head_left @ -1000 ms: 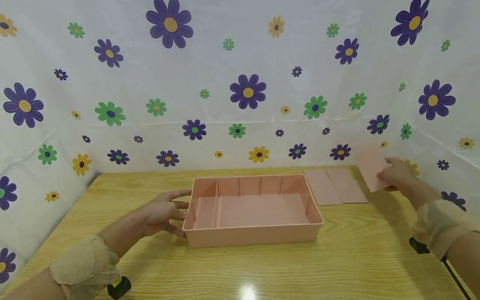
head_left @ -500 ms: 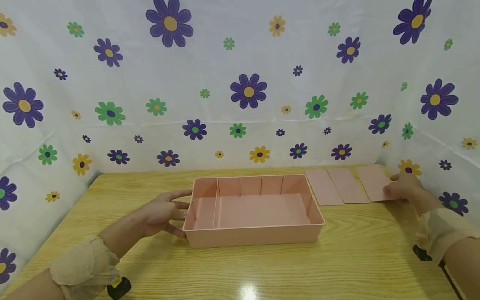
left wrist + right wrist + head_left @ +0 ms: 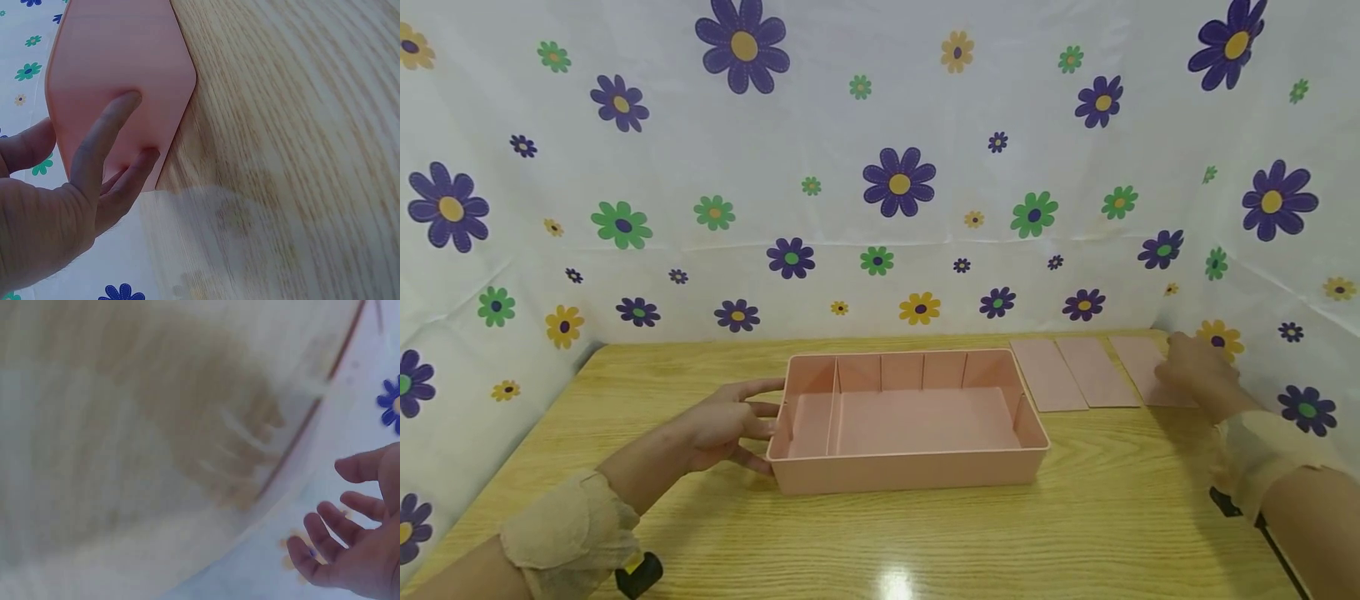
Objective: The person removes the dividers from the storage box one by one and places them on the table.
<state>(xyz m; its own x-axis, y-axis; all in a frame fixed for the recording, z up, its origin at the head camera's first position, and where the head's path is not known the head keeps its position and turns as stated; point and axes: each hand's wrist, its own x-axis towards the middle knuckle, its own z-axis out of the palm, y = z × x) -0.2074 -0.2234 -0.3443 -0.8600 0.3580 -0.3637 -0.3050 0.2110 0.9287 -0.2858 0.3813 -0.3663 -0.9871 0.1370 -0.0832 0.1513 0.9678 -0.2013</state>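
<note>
A pink rectangular box (image 3: 902, 473) stands open-topped on the table, with a thin divider (image 3: 832, 408) near its left end. My left hand (image 3: 718, 429) rests against that end. Its fairly straight fingertips (image 3: 132, 99) touch the outer wall of the box (image 3: 125, 56) in the left wrist view. Right of the box lie three flat pink panels: a left one (image 3: 1048, 375), a middle one (image 3: 1097, 372) and a right one (image 3: 1138, 358). My right hand (image 3: 1198, 371) is over the right panel's edge, partly covering it. In the right wrist view the right hand (image 3: 350, 544) has loosely bent, spread fingers and holds nothing.
The wood-grain table (image 3: 925, 542) runs back to a white flowered curtain (image 3: 850, 208), which also hangs at both sides. A black strap piece (image 3: 638, 575) hangs below the left wrist wrap (image 3: 571, 529).
The right hand has lowered the third panel from the air onto the table beside the other two and let go of it. The left hand stays at the box.
</note>
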